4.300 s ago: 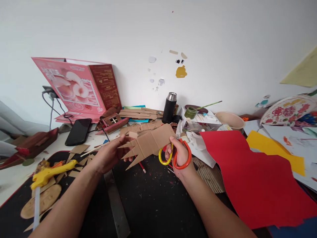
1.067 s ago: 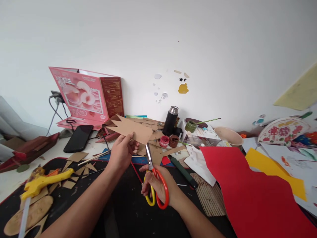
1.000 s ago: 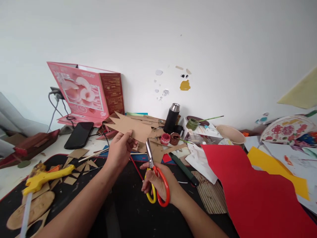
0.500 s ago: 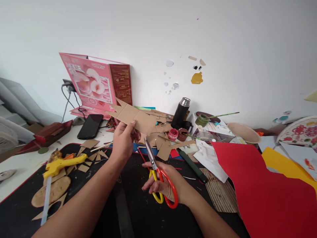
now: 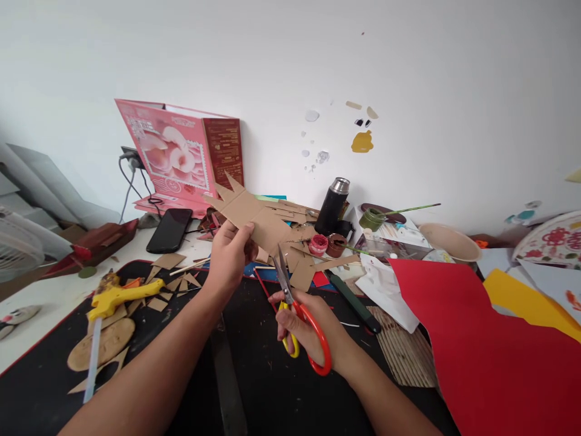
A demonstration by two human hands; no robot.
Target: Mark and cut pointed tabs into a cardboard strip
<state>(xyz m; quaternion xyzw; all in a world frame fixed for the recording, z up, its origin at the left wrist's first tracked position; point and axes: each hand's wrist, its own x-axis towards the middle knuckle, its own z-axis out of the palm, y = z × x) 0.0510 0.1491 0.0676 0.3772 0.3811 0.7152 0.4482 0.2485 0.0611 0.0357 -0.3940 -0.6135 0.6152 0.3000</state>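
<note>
Between the thumb and fingers of my left hand (image 5: 232, 251) is a piece of brown cardboard (image 5: 252, 215), its far left end cut into pointed spikes. My right hand (image 5: 308, 327) grips a pair of scissors (image 5: 285, 281) with one red and one yellow handle loop. The blades point up and away, slightly parted at the tips, just below the near right edge of the cardboard. Whether they touch it I cannot tell. Part of my left fingers is hidden behind the cardboard.
A yellow glue gun (image 5: 118, 297) and cardboard scraps lie left on the black mat (image 5: 272, 393). Behind are a phone (image 5: 169, 231), a pink box (image 5: 172, 151), a black thermos (image 5: 333, 206) and paint jars (image 5: 318, 244). Red paper (image 5: 490, 345) and a green cutter (image 5: 354, 301) lie right.
The cardboard has tilted a little, its spiked end now showing more. My right hand has shifted slightly up and right, with the scissors' handle loops turned and partly covered by fingers.
</note>
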